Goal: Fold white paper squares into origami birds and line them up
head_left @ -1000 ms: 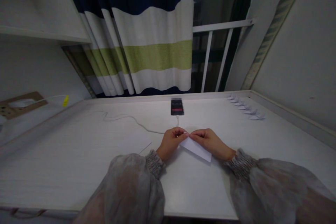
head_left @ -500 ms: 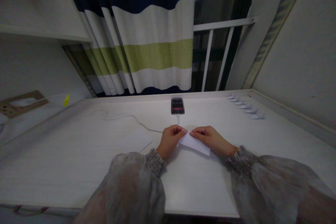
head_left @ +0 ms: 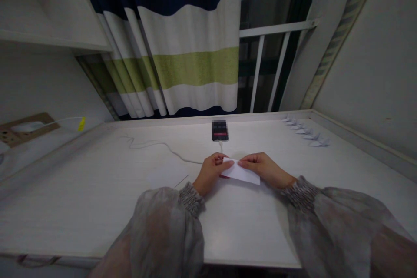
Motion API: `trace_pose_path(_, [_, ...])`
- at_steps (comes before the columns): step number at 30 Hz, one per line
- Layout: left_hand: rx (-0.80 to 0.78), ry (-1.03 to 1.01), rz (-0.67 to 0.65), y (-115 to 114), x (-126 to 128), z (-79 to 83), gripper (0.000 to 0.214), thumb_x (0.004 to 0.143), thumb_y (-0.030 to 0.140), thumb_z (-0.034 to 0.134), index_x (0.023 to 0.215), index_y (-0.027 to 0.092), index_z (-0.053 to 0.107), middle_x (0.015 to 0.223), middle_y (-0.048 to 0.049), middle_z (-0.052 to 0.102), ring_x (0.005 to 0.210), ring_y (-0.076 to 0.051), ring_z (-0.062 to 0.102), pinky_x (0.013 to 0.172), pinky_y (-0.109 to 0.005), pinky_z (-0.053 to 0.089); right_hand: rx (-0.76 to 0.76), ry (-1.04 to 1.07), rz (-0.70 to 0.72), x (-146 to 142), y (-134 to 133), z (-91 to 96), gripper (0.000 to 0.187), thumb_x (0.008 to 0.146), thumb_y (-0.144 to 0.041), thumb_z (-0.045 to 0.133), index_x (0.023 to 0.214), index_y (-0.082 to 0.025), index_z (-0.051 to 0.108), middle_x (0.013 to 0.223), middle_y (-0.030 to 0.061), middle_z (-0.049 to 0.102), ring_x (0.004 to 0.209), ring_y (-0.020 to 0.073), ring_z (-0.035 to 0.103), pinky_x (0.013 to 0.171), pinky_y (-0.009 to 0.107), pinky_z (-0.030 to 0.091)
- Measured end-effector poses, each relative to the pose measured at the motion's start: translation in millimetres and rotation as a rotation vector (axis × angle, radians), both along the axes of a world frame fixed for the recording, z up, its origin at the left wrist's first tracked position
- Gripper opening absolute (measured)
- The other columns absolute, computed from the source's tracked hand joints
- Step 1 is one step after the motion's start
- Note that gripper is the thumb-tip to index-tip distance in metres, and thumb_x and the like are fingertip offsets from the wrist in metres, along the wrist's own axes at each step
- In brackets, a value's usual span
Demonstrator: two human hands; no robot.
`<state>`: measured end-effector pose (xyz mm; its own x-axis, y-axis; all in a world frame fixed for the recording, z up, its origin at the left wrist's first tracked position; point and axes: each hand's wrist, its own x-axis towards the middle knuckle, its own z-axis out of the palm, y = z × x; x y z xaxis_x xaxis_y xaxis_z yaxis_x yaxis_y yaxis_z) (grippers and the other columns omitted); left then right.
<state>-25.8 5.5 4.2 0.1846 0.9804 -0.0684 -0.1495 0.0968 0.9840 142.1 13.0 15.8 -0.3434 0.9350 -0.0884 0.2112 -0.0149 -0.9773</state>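
the left hand [head_left: 211,169] and the right hand [head_left: 263,168] meet over a small folded piece of white paper [head_left: 243,174], each with fingers curled and pinching its upper edge, fingertips almost touching each other. the paper lies low on the worktop between the two hands, its long edge running off toward the right wrist. a sliver of red shows under its left end; what it is cannot be told.

the broad white worktop [head_left: 97,200] carries everything. behind it hangs a long fabric curtain banded in navy, white and green [head_left: 192,65], with a white metal railing [head_left: 276,30] to its right. a thin white cable [head_left: 156,144] snakes across the worktop from the left to a small dark phone [head_left: 220,130] standing just beyond the hands. a flat white sheet [head_left: 164,176] lies near the left sleeve. a row of little folded white paper shapes [head_left: 304,132] sits well apart in the far right corner. a small yellow tag [head_left: 81,124] marks a second cable at the left wall.
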Motion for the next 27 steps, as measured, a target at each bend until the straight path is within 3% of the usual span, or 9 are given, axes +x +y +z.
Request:
trace_pose_path(4, [-0.006, 0.009, -0.053, -1.3, -0.2, 0.6, 0.044, 0.049, 0.026, 0.074, 0.085, 0.013, 0.051, 0.069, -0.0019, 0.061, 0.057, -0.010, 0.055, 0.047, -0.021, 0.045, 0.004, 0.007, 0.009, 0.2, 0.9, -1.4, 0.033, 0.062, -0.042, 0.062, 0.070, -0.010, 0.065, 0.055, 0.0006, 0.058, 0.047, 0.0076, 0.044, 0.045, 0.021, 0.031])
trace_pose_path(12, [0.018, 0.000, -0.044, 0.5, 0.1, -2.6, 0.039, 0.047, 0.024, 0.075, 0.078, 0.011, 0.054, 0.062, -0.0003, 0.060, 0.050, -0.008, 0.052, 0.048, -0.019, 0.040, 0.013, -0.006, 0.012, -1.2, -1.6, 2.6, 0.031, 0.061, -0.040, 0.063, 0.068, -0.011, 0.064, 0.055, -0.0003, 0.057, 0.047, 0.0077, 0.044, 0.045, 0.022, 0.031])
trace_pose_path(19, [0.065, 0.101, -0.051, 0.1, 0.3, -1.7, 0.027, 0.056, 0.033, 0.068, 0.070, 0.011, 0.061, 0.054, 0.0013, 0.055, 0.045, -0.006, 0.045, 0.044, -0.018, 0.032, 0.054, -0.050, 0.071, -2.5, -2.6, 0.3, 0.032, 0.063, -0.042, 0.060, 0.069, -0.010, 0.064, 0.055, -0.0013, 0.055, 0.048, 0.0073, 0.042, 0.047, 0.022, 0.031])
trace_pose_path(27, [0.129, 0.178, -0.018, 3.2, -1.3, -7.8, 0.023, 0.058, 0.033, 0.066, 0.068, 0.012, 0.063, 0.053, 0.0010, 0.055, 0.045, -0.006, 0.043, 0.044, -0.018, 0.031, 0.104, -0.088, 0.086, -3.5, -4.3, 1.3, 0.034, 0.063, -0.044, 0.059, 0.068, -0.011, 0.064, 0.054, -0.0019, 0.053, 0.048, 0.0072, 0.040, 0.047, 0.022, 0.030])
